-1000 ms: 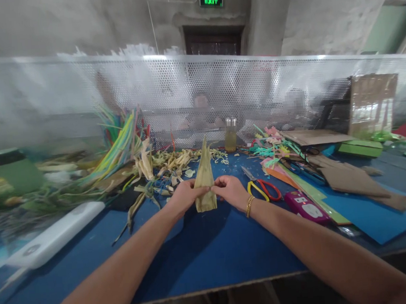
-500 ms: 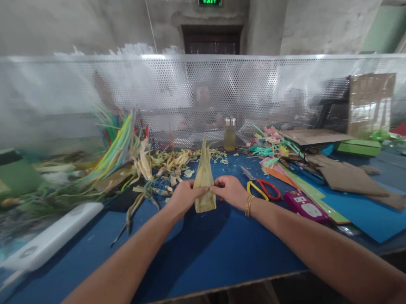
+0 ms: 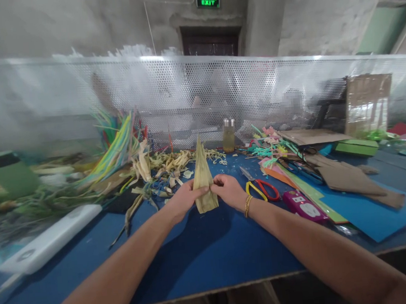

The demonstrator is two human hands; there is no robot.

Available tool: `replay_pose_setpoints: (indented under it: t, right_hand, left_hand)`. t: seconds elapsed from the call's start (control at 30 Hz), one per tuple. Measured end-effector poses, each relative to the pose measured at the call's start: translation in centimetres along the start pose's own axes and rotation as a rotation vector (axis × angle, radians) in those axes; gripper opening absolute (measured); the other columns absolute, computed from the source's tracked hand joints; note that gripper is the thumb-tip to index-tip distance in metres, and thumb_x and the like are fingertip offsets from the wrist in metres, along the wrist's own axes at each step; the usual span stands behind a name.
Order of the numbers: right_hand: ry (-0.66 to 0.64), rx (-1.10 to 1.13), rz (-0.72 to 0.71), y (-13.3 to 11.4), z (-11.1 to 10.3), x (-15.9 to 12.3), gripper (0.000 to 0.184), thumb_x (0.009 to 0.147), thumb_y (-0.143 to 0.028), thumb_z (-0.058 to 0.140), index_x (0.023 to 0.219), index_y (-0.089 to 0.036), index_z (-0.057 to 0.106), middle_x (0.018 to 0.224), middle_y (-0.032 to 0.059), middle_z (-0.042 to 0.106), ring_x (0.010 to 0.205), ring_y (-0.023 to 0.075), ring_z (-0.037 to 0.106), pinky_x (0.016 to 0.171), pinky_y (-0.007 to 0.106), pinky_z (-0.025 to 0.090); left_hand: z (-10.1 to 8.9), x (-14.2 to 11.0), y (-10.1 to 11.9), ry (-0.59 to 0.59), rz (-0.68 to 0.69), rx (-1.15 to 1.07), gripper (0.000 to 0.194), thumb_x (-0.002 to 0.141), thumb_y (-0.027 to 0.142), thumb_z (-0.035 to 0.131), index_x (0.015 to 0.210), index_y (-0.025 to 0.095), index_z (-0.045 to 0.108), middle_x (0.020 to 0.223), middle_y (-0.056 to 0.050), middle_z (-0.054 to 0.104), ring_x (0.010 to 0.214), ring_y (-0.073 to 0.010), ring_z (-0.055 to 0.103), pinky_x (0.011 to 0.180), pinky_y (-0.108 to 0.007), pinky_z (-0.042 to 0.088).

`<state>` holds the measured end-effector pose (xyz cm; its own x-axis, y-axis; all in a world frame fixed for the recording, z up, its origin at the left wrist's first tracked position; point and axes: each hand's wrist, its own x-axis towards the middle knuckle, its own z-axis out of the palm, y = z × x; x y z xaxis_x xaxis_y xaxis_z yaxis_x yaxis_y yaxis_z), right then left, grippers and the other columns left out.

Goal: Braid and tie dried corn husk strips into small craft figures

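Note:
A pale green dried corn husk (image 3: 203,170) stands upright between my hands above the blue table (image 3: 210,258), its pointed tip away from me and its wide cut end toward me. My left hand (image 3: 187,198) pinches its left edge, with the thumb lying across the front. On the opposite edge, my right hand (image 3: 229,191) grips the husk between thumb and fingertips; a gold bracelet circles that wrist. Scissors (image 3: 263,190) with one yellow and one red handle loop lie just right of my right hand. Beyond the husk spreads a pile of dried husk pieces (image 3: 176,163).
A white power strip (image 3: 52,239) and a green cup (image 3: 11,174) are at left, near colourful pipe cleaners (image 3: 114,149). A glass bottle (image 3: 228,135) stands before the perforated metal screen (image 3: 247,84). At right lie a purple device (image 3: 304,206), cardboard (image 3: 350,174) and blue paper (image 3: 374,214).
The husk has tilted slightly, its tip leaning left and its lower end shifting a little right. Both hands keep hold of it in nearly the same place.

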<state>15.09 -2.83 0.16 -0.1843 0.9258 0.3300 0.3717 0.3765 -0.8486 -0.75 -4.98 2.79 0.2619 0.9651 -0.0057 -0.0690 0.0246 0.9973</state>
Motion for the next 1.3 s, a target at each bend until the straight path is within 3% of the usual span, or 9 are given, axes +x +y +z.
replay_pose_setpoints:
  t: [0.2, 0.33, 0.43, 0.6, 0.83, 0.97, 1.03, 1.13, 1.3]
  right_hand:
    - [0.011, 0.113, 0.087, -0.2, -0.1, 0.1, 0.006, 0.07, -0.025, 0.051, 0.071, -0.019, 0.054, 0.063, -0.0015, 0.056, 0.056, 0.0109, 0.054, 0.051, 0.021, 0.043]
    - [0.013, 0.263, 0.187, -0.6, -0.1, 0.0, 0.013, 0.066, -0.021, 0.053, 0.079, -0.021, 0.055, 0.073, 0.0, 0.061, 0.064, 0.0144, 0.059, 0.053, 0.024, 0.046]
    - [-0.009, 0.445, 0.22, -1.3, -0.1, -0.1, 0.019, 0.061, -0.013, 0.049, 0.077, -0.02, 0.055, 0.075, -0.0004, 0.062, 0.067, 0.0132, 0.058, 0.06, 0.025, 0.047]
    - [-0.086, 0.786, 0.353, -2.1, 0.0, -0.2, 0.02, 0.052, -0.007, 0.043, 0.068, -0.018, 0.048, 0.061, -0.0023, 0.056, 0.056, 0.0107, 0.052, 0.059, 0.025, 0.045]
    - [-0.007, 1.063, 0.387, -2.5, -1.0, 0.0, 0.022, 0.052, -0.005, 0.039, 0.069, -0.019, 0.042, 0.052, -0.0052, 0.046, 0.045, 0.0085, 0.041, 0.05, 0.022, 0.041]
    - [-0.014, 1.103, 0.389, -2.4, -2.3, 0.4, 0.023, 0.054, -0.005, 0.039, 0.071, -0.019, 0.042, 0.052, -0.0066, 0.042, 0.037, 0.0047, 0.021, 0.037, 0.017, 0.018]
    - [0.031, 1.087, 0.392, -2.3, -2.8, 0.7, 0.022, 0.054, -0.005, 0.039, 0.072, -0.019, 0.042, 0.052, -0.0067, 0.041, 0.036, 0.0044, 0.017, 0.037, 0.017, 0.012]
    - [0.137, 1.083, 0.392, -2.3, -3.6, 1.1, 0.021, 0.055, -0.006, 0.039, 0.071, -0.019, 0.041, 0.051, -0.0068, 0.04, 0.036, 0.0047, 0.017, 0.037, 0.017, 0.013]
    - [0.262, 1.129, 0.367, -2.2, -4.8, 1.6, 0.015, 0.061, -0.008, 0.04, 0.07, -0.02, 0.039, 0.052, -0.0069, 0.041, 0.036, 0.0046, 0.019, 0.036, 0.017, 0.015]
  left_hand:
    - [-0.2, 0.1, 0.3, 0.03, -0.086, -0.198, 0.024, 0.067, 0.03, 0.073, 0.08, 0.014, 0.062, 0.07, -0.003, 0.064, 0.06, -0.0161, 0.061, 0.062, -0.031, 0.051]
    - [-0.1, 0.1, 0.1, 0.024, -0.089, -0.215, 0.025, 0.068, 0.032, 0.073, 0.083, 0.016, 0.062, 0.072, -0.001, 0.063, 0.062, -0.0147, 0.06, 0.062, -0.029, 0.05]
    - [0.4, 0.0, 0.0, -0.021, -0.072, -0.168, 0.027, 0.07, 0.036, 0.071, 0.087, 0.017, 0.061, 0.073, -0.001, 0.064, 0.064, -0.0157, 0.061, 0.063, -0.029, 0.048]
    - [0.8, -0.2, 0.1, -0.026, -0.035, -0.116, 0.023, 0.072, 0.037, 0.066, 0.069, 0.016, 0.056, 0.059, 0.001, 0.055, 0.052, -0.0114, 0.052, 0.055, -0.025, 0.043]
    - [-0.5, 0.7, -0.7, 0.136, -0.008, -0.12, 0.024, 0.073, 0.033, 0.062, 0.062, 0.016, 0.049, 0.052, 0.003, 0.047, 0.045, -0.0076, 0.043, 0.045, -0.02, 0.033]
    - [-0.9, 0.8, -0.2, 0.12, -0.016, -0.146, 0.027, 0.076, 0.032, 0.06, 0.06, 0.017, 0.044, 0.048, 0.005, 0.042, 0.042, -0.0064, 0.038, 0.043, -0.019, 0.03]
    - [-1.0, 0.7, 0.2, 0.125, -0.025, -0.154, 0.028, 0.077, 0.031, 0.059, 0.059, 0.017, 0.043, 0.046, 0.005, 0.04, 0.041, -0.0059, 0.036, 0.042, -0.018, 0.028]
    - [-1.4, 0.5, 0.9, 0.192, -0.032, -0.185, 0.028, 0.08, 0.026, 0.055, 0.058, 0.017, 0.042, 0.044, 0.005, 0.037, 0.039, -0.0056, 0.034, 0.04, -0.017, 0.027]
    - [-1.9, 0.8, 1.7, 0.421, 0.044, -0.444, 0.021, 0.084, 0.02, 0.049, 0.064, 0.017, 0.045, 0.046, 0.006, 0.038, 0.038, -0.0056, 0.037, 0.04, -0.016, 0.03]
